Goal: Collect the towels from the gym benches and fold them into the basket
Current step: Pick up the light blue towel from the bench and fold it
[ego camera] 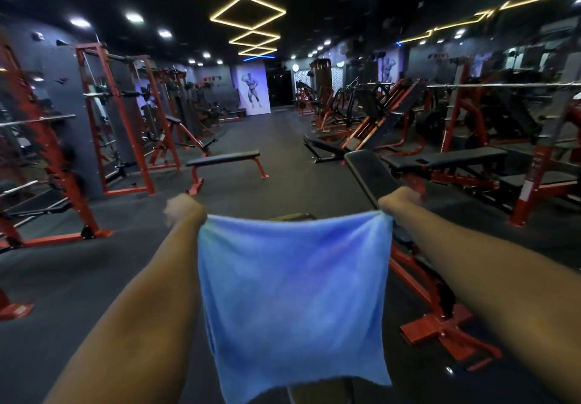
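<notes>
Towel (292, 296), light blue, hangs spread in the air in front of the person, stretched between the two outstretched arms, its lower edge free. Left hand (180, 210) is closed into a grip pinching the upper left corner of the cloth; right hand (401, 200) is closed likewise on the upper right corner. Both forearms are bare and extended forward. Just behind the towel's top edge, a curved rim of an unidentified object (294, 216) shows; too little is visible to tell what it is. Behind the right hand, an inclined bench (369, 174) with black padding rises on a red frame whose foot rests on the dark floor (94, 277) at lower right. Farther off, a flat bench (224, 158) with red legs stands left of centre. Red racks (116, 120) line the left wall, further machines the right. At the far end, a pale poster (253, 89) of a bodybuilder; overhead, yellow diamond-shaped light strips (248, 11).
</notes>
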The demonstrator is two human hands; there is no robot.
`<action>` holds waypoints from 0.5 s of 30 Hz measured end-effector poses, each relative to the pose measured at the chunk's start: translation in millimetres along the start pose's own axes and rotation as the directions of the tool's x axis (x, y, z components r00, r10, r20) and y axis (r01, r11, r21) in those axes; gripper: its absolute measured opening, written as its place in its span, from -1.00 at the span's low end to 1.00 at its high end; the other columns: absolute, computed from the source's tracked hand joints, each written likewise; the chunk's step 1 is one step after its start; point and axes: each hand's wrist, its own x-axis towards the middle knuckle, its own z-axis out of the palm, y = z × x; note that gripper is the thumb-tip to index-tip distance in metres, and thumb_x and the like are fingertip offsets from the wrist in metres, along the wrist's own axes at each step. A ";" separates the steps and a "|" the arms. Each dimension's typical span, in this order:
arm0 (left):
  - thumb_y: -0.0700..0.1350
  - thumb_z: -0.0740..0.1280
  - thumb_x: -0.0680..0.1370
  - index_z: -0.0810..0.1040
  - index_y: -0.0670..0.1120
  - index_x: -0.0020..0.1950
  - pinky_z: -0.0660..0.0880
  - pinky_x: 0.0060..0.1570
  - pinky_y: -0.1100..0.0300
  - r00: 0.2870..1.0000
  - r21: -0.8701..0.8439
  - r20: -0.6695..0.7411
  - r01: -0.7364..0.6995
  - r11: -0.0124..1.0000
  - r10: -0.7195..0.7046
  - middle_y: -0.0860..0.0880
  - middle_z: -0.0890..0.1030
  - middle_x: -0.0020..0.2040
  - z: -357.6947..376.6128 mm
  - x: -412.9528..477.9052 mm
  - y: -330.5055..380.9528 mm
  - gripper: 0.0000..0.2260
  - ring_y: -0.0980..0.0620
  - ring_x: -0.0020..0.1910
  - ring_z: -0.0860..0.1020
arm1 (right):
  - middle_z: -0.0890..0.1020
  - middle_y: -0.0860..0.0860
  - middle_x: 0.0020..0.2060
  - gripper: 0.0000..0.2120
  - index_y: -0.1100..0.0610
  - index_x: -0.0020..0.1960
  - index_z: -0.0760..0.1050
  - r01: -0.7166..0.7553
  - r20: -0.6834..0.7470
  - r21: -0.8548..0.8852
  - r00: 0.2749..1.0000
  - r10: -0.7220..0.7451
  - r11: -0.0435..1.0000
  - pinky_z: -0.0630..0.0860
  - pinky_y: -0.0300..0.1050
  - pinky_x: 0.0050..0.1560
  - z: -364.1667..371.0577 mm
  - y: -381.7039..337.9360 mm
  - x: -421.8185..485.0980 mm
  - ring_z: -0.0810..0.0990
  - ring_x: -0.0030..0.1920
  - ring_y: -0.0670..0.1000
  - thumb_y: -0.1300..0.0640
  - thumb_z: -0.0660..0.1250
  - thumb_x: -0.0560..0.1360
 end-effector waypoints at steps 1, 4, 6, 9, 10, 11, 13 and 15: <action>-0.29 0.25 0.53 0.53 -0.33 0.20 0.54 0.11 -0.03 0.997 0.039 0.076 0.005 0.999 -0.008 -0.28 0.56 0.20 7.7 -5.6 1.0 -0.73 -0.24 0.20 0.56 | 0.56 0.24 0.24 -0.51 0.35 0.28 0.48 -0.042 0.045 -0.055 0.998 0.044 0.998 0.54 -0.06 0.16 8.7 -1.3 -7.7 0.58 0.22 0.20 0.10 0.39 0.44; -0.27 0.24 0.51 0.56 -0.29 0.11 0.64 -0.12 0.07 0.942 -0.015 0.334 0.017 1.000 -0.011 -0.23 0.71 -0.13 29.2 -18.9 13.0 -0.77 -0.13 -0.18 0.70 | 0.62 0.17 0.10 -0.59 0.32 0.20 0.53 0.024 0.146 -0.102 0.989 -0.009 0.994 0.57 -0.12 0.06 30.2 -13.1 -32.1 0.62 0.15 0.14 0.08 0.37 0.46; -0.30 0.20 0.52 0.50 -0.33 -0.03 0.65 -0.32 0.05 0.854 -0.121 0.514 -0.015 0.993 0.075 -0.24 0.67 -0.39 36.0 -34.0 33.3 -0.86 -0.11 -0.47 0.65 | 0.62 0.12 -0.17 -0.67 0.30 -0.01 0.61 0.210 0.207 0.048 0.954 -0.216 0.976 0.51 -0.19 -0.23 47.4 -26.4 -47.7 0.65 -0.09 0.11 0.03 0.45 0.42; -0.27 0.21 0.56 0.48 -0.33 -0.19 0.48 -0.60 0.22 0.709 -0.265 0.616 -0.225 0.938 0.344 -0.22 0.60 -0.49 32.5 -69.4 68.6 -0.82 -0.04 -0.63 0.56 | 0.61 0.16 -0.38 -0.77 0.22 -0.25 0.58 0.407 0.330 0.348 0.789 -0.517 0.844 0.54 -0.13 -0.36 66.6 -44.5 -70.9 0.62 -0.36 0.10 0.07 0.48 0.43; -0.22 0.23 0.57 0.49 -0.31 -0.25 0.44 -0.61 0.26 0.682 -0.300 0.602 -0.289 0.909 0.415 -0.18 0.59 -0.52 31.8 -77.2 79.1 -0.77 0.00 -0.64 0.54 | 0.59 0.15 -0.39 -0.82 0.21 -0.27 0.54 0.400 0.361 0.462 0.731 -0.579 0.792 0.56 -0.15 -0.40 67.2 -48.2 -78.2 0.61 -0.43 0.03 0.17 0.45 0.47; -0.18 0.25 0.56 0.49 -0.26 -0.32 0.41 -0.60 0.28 0.676 -0.321 0.563 -0.350 0.880 0.475 -0.12 0.58 -0.56 31.2 -81.1 88.4 -0.73 0.02 -0.64 0.52 | 0.57 0.14 -0.38 -0.84 0.20 -0.26 0.51 0.379 0.373 0.551 0.686 -0.625 0.744 0.54 -0.21 -0.45 65.5 -51.8 -83.0 0.59 -0.48 -0.07 0.27 0.40 0.49; -0.11 0.30 0.54 0.43 -0.17 -0.41 0.40 -0.51 0.25 0.701 -0.334 0.429 -0.463 0.821 0.570 -0.03 0.51 -0.59 31.1 -80.5 99.1 -0.68 0.01 -0.55 0.52 | 0.58 0.13 -0.33 -0.85 0.19 -0.19 0.50 0.340 0.394 0.637 0.628 -0.671 0.692 0.55 -0.29 -0.41 59.0 -56.6 -91.3 0.58 -0.46 -0.15 0.40 0.33 0.49; -0.08 0.30 0.55 0.43 -0.19 -0.38 0.46 -0.33 0.09 0.677 -0.379 0.365 -0.519 0.766 0.639 -0.05 0.50 -0.49 29.8 -75.5 102.7 -0.66 -0.06 -0.40 0.49 | 0.62 0.13 -0.27 -0.85 0.21 -0.12 0.53 0.313 0.380 0.686 0.616 -0.690 0.657 0.56 -0.27 -0.30 53.3 -56.0 -91.8 0.61 -0.35 -0.09 0.44 0.32 0.46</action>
